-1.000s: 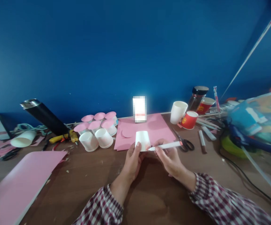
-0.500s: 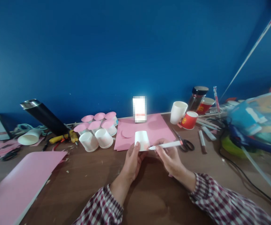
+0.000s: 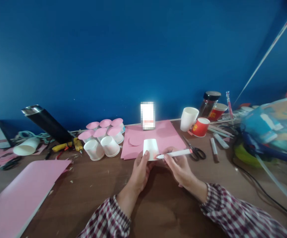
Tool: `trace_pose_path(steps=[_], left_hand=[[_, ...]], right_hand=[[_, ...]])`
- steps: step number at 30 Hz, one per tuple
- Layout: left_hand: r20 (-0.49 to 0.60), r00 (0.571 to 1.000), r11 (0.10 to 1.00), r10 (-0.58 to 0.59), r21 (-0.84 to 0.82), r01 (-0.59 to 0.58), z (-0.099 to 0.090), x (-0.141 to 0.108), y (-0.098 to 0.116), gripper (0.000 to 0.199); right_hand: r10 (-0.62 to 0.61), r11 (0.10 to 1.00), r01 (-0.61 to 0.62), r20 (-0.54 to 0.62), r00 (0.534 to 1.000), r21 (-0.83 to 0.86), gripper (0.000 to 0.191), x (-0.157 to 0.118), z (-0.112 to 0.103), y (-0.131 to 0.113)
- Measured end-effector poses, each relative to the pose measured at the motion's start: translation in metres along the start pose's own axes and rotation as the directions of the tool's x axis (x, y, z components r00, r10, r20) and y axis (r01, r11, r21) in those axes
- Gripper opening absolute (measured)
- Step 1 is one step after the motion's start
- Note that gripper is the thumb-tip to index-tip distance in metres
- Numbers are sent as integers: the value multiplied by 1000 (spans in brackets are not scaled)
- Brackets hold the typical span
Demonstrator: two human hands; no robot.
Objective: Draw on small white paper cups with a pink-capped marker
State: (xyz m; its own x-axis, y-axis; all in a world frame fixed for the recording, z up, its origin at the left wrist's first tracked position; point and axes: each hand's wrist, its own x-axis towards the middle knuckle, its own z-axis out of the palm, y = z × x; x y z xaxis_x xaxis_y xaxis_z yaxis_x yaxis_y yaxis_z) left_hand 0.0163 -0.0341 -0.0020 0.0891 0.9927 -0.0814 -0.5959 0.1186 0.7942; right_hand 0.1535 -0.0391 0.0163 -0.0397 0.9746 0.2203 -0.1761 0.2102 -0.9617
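My left hand (image 3: pixel 141 170) is closed around a white paper cup (image 3: pixel 150 147), thumb on its near side. In my right hand (image 3: pixel 179 165) I grip a white marker (image 3: pixel 176 153) with a red end, its tip at the cup's lower right side. A faint reddish mark shows on the cup near that tip. Behind the cup lie pink paper sheets (image 3: pixel 168 135) with a pink paper circle (image 3: pixel 135 141) on them. To the left stand several white cups topped with pink circles (image 3: pixel 101 133), and two plain white cups (image 3: pixel 110 146) in front.
Scissors (image 3: pixel 198 154) lie right of my right hand, near two loose markers (image 3: pixel 214 149). A white cup (image 3: pixel 189 118) and a red cup (image 3: pixel 201 127) stand behind. At left are a leaning black flask (image 3: pixel 49 124), a yellow glue gun (image 3: pixel 70 144), a tipped cup (image 3: pixel 26 147) and pink sheets (image 3: pixel 24 198).
The marker tip has shifted slightly left on the cup. The cup in my left hand has moved very little. The tipped cup at far left has rolled a bit leftward.
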Motion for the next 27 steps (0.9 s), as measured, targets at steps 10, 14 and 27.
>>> trace_pose_path(steps=[10, 14, 27], left_hand=[[-33, 999, 996, -27, -85, 24, -3, 2, 0, 27], [-49, 997, 992, -58, -112, 52, -2, 2, 0, 28], [-75, 988, 976, -138, -182, 123, 3, 1, 6, 32]], right_hand=[[15, 998, -16, -22, 1000, -62, 21, 2, -3, -1], [10, 999, -12, -46, 999, -35, 22, 3, -4, 3], [7, 1000, -5, -96, 995, 21, 23, 4, -4, 5]])
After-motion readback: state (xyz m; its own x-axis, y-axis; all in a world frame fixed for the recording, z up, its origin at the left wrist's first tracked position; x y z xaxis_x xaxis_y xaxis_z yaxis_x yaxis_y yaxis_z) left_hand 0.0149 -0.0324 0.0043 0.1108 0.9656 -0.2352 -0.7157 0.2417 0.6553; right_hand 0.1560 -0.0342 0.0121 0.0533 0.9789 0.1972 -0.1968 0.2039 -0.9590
